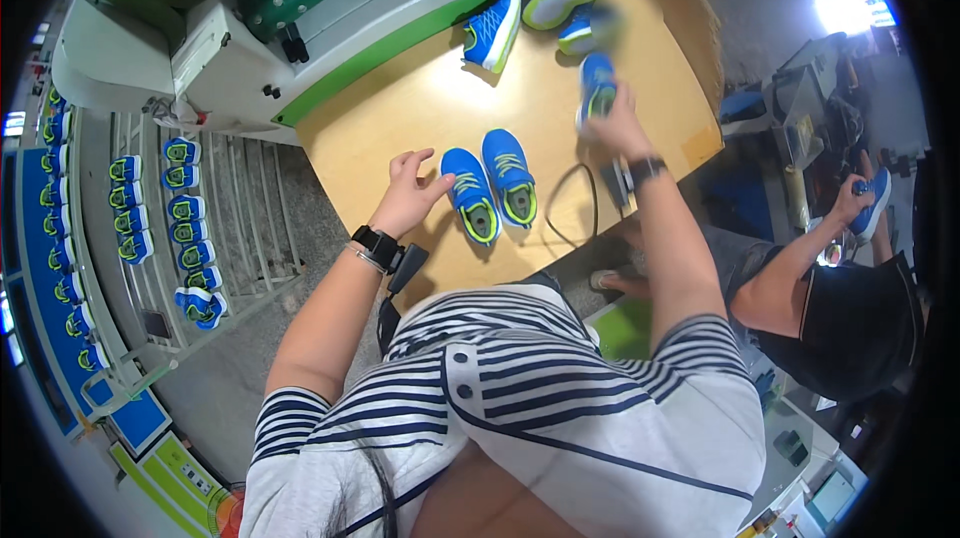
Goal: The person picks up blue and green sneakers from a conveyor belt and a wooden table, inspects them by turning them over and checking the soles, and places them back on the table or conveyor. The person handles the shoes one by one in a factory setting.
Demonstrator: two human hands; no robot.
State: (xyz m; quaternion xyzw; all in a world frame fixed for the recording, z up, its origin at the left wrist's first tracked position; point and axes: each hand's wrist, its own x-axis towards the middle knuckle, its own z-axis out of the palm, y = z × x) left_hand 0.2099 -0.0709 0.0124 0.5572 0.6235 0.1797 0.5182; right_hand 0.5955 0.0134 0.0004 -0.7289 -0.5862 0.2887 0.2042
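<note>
A blue shoe [598,88] is gripped in the right hand [618,128], lifted above the wooden worktop [420,108]. Left of it, a matched pair of shoes [490,188] lies side by side; the open left hand [408,193] touches the pair's edge, steadying it.

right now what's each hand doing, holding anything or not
Left hand: open, holding nothing, fingertips touching the nearer of the two blue shoes side by side.
Right hand: closed on another blue shoe, lifted above the wooden table.
</note>
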